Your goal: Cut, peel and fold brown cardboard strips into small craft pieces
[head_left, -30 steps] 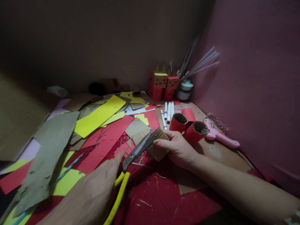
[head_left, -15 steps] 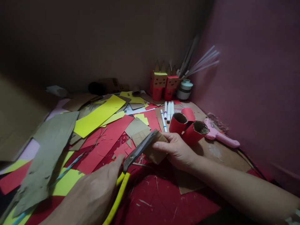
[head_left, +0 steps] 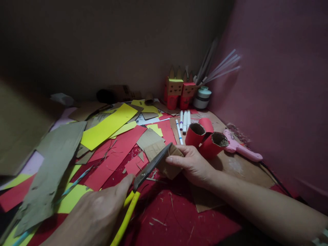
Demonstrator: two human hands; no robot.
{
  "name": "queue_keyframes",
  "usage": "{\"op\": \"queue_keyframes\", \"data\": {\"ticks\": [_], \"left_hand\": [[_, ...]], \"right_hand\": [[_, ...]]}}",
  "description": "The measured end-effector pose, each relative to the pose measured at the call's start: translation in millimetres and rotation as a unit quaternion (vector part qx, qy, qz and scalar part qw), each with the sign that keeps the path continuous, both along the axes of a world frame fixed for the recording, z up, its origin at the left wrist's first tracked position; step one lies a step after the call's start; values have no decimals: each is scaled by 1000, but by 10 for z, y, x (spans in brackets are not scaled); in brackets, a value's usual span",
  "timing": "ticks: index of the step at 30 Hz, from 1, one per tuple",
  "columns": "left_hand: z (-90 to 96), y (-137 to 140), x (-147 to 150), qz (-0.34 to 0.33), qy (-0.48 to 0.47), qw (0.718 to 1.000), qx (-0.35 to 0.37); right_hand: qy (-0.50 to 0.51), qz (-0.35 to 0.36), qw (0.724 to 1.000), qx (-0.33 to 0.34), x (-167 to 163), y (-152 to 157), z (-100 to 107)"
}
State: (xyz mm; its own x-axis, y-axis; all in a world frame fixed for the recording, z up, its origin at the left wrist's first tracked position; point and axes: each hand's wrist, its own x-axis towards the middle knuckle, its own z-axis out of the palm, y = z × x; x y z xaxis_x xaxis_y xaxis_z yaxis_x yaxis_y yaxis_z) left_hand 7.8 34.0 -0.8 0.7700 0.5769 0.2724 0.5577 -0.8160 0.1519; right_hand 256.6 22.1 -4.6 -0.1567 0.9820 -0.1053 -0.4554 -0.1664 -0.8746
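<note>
My left hand [head_left: 102, 206] is closed round a pair of scissors [head_left: 151, 167] with yellow handles. Their dark blades point up and right, nearly together, with the tips at the upper edge of a brown cardboard piece [head_left: 173, 169]. That piece looks folded or box-like. My right hand [head_left: 193, 162] pinches it from the right side, thumb on the near face and fingers behind. Flat cardboard scraps [head_left: 151, 140] lie just beyond the blades. Red-covered cardboard tubes [head_left: 214, 145] stand close behind my right hand.
Yellow paper [head_left: 110, 126], red paper [head_left: 115, 153] and a long cardboard strip [head_left: 53, 171] cover the left. White markers [head_left: 185, 122] lie behind the tubes. A pink glue gun [head_left: 242, 150] rests at right. Two cardboard-headed figures [head_left: 175, 92] and a pale jar [head_left: 202, 98] stand at the back.
The scissors' blades have closed a little, and the handles have shifted slightly left and down with my left hand. My right hand and the cardboard piece are almost unmoved.
</note>
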Motion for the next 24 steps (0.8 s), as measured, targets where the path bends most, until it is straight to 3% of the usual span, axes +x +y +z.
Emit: {"op": "queue_keyframes", "data": {"ticks": [3, 11, 15, 21, 24], "left_hand": [[-9, 9, 5, 15, -11, 1000, -10], [48, -11, 84, 26, 3, 989, -148], [41, -11, 87, 23, 17, 993, -113], [-135, 0, -57, 12, 17, 1000, -2], [-148, 17, -86, 41, 27, 999, -5]], "right_hand": [[-8, -2, 1000, -5, 1, 1, 9], [-25, 5, 1000, 1, -6, -12, 27], [-33, 23, 999, 1, -23, -35, 38], [-33, 20, 999, -6, -28, -36, 34], [-27, 16, 999, -7, -22, -31, 25]]}}
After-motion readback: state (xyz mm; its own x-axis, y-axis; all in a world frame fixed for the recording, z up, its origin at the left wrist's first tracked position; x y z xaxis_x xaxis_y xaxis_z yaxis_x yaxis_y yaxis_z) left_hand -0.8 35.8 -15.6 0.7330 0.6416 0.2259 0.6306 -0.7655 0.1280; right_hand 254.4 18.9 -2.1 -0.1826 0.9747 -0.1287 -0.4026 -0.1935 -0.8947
